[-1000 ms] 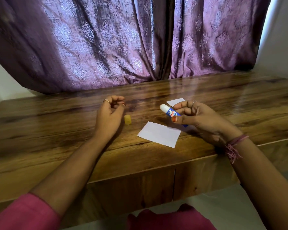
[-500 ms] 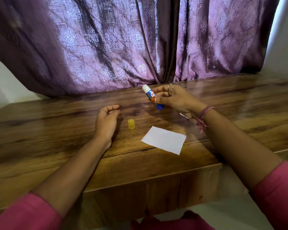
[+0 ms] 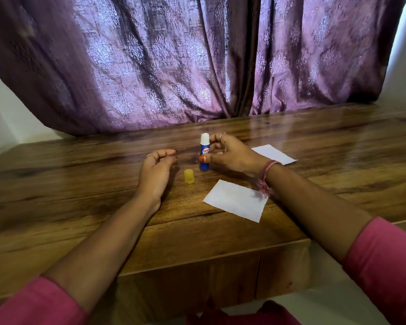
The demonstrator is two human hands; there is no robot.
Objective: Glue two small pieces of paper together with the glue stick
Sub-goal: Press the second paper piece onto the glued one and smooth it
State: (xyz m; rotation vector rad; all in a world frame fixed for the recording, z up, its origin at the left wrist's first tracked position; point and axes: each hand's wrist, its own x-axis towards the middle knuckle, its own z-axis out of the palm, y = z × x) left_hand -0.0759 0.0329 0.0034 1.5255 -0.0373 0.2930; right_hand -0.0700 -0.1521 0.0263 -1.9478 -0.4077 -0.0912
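Purple patterned curtain hangs behind a glossy wooden table that carries everything we use. Our right hand grasps the glue stick, holding it upright near the middle of the table; its base appears to sit on or just above the wood, we cannot tell which. The white glue end points up and is uncovered, so the stick reads as ready for spreading, and the upright pose keeps the tacky end off the table. The yellow cap stands on the table just left of and nearer than the stick, apart from it, within easy reach for closing later.

Our left hand rests on the table left of the cap, fingers loosely curled, released and holding nothing; we judge it free to steady a sheet. The near paper lies flat, right of centre, under our right wrist. The far paper lies flat behind the right hand, well apart from the first. We see no glue on either sheet, so we judge joining not yet begun.
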